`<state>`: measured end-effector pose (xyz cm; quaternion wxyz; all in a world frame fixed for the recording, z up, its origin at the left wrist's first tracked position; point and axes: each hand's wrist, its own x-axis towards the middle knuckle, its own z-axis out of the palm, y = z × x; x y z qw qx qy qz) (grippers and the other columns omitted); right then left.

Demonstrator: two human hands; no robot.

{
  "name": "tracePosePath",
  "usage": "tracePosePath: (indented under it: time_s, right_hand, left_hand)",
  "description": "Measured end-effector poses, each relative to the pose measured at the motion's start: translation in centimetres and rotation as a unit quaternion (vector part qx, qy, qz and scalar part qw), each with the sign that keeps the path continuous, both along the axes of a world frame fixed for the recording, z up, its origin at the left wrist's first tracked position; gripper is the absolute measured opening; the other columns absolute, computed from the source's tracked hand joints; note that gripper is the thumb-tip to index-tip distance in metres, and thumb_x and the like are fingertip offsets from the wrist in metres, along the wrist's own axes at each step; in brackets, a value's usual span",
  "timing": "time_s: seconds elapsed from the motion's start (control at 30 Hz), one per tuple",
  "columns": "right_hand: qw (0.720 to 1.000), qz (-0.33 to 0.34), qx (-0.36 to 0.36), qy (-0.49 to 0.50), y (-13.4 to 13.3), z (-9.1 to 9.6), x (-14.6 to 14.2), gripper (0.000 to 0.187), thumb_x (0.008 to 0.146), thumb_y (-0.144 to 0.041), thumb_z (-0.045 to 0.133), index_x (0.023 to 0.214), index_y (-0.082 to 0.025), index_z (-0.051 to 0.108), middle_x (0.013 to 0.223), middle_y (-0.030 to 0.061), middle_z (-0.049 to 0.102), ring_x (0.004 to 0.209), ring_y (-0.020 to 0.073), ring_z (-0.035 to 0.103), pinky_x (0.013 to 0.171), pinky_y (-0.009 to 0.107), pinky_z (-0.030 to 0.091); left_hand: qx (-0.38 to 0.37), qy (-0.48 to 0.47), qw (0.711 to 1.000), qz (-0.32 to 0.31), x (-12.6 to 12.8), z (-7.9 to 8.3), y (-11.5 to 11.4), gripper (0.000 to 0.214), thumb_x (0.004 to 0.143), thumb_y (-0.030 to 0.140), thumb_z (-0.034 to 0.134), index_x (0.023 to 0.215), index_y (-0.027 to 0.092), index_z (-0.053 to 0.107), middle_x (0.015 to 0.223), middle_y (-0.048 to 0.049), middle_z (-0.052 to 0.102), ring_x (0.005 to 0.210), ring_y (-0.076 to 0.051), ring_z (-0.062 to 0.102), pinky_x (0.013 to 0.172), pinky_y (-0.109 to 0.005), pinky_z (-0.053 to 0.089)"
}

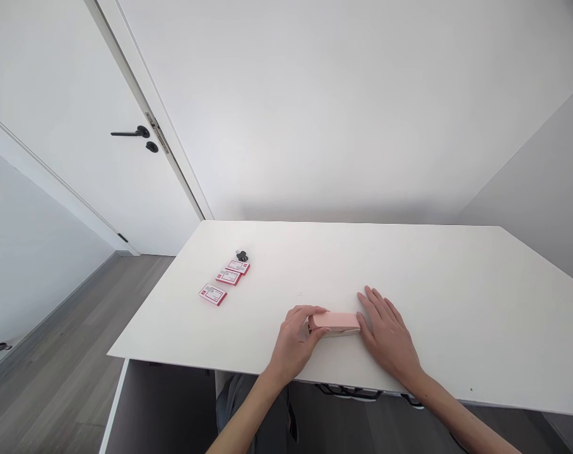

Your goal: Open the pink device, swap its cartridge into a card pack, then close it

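Note:
A pink stapler [334, 321] lies lengthwise on the white tabletop, close to its front edge. My left hand [296, 337] grips its left end, thumb on the near side and fingers over the far side. At the other end, my right hand [388, 331] rests flat on the table with its fingers stretched out, and its thumb is at the stapler's right tip. The underside of the stapler is mostly hidden.
Three small red-and-white boxes [228, 277] stand in a slanting row at the left of the white table [433, 284]. Just behind them sits a small dark object [242, 256], too small to name. A wall rises behind the table, and a door with a black handle [137, 132] is at the left.

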<state>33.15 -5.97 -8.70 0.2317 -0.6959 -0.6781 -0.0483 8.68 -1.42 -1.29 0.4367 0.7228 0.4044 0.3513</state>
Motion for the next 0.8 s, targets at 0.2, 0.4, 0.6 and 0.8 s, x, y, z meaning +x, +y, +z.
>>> tracePosePath:
  time_s: [0.2, 0.4, 0.6, 0.8]
  right_hand:
    - [1.000, -0.001, 0.004, 0.016, -0.1, 0.0, 0.1, 0.053, 0.110, -0.040, 0.033, 0.153, -0.016, 0.053, 0.165, 0.0154, 0.048, 0.156, 0.0300, 0.042, 0.127, 0.056, 0.034]
    - [0.997, -0.014, -0.010, 0.079, -0.2, 0.5, 0.0, 0.052, 0.109, -0.043, 0.037, 0.149, -0.018, 0.056, 0.164, 0.0120, 0.052, 0.154, 0.0284, 0.044, 0.128, 0.055, 0.033]
    - [0.963, -0.039, -0.032, 0.264, -0.9, 2.4, 0.6, 0.044, 0.105, -0.051, 0.046, 0.136, -0.027, 0.066, 0.148, 0.0079, 0.067, 0.138, 0.0308, 0.060, 0.111, 0.052, 0.052]
    - [0.946, 0.036, -0.023, 0.322, -1.8, 4.4, -1.4, 0.040, 0.103, -0.053, 0.055, 0.130, -0.027, 0.069, 0.135, 0.0095, 0.073, 0.124, 0.0302, 0.069, 0.102, 0.045, 0.059]
  left_hand:
    - [-0.010, 0.007, 1.000, -0.015, 0.0, 0.2, -0.2, 0.024, 0.096, 0.032, 0.070, 0.120, 0.029, 0.072, 0.126, -0.0044, 0.074, 0.124, -0.026, 0.063, 0.109, -0.044, 0.048]
    - [-0.059, -0.035, 0.997, -0.018, -0.3, 0.4, 0.2, 0.045, 0.089, 0.034, 0.080, 0.131, 0.029, 0.064, 0.135, -0.0057, 0.072, 0.128, -0.025, 0.062, 0.113, -0.044, 0.045]
    - [-0.025, -0.027, 0.999, 0.021, -0.8, -0.2, -0.3, 0.052, 0.084, 0.023, 0.077, 0.132, 0.025, 0.058, 0.134, -0.0085, 0.068, 0.125, -0.024, 0.062, 0.109, -0.044, 0.047]
    - [0.017, 0.005, 0.998, 0.059, -1.0, -0.4, -1.1, 0.036, 0.085, 0.021, 0.070, 0.119, 0.024, 0.060, 0.120, -0.0068, 0.070, 0.113, -0.024, 0.066, 0.102, -0.043, 0.052]
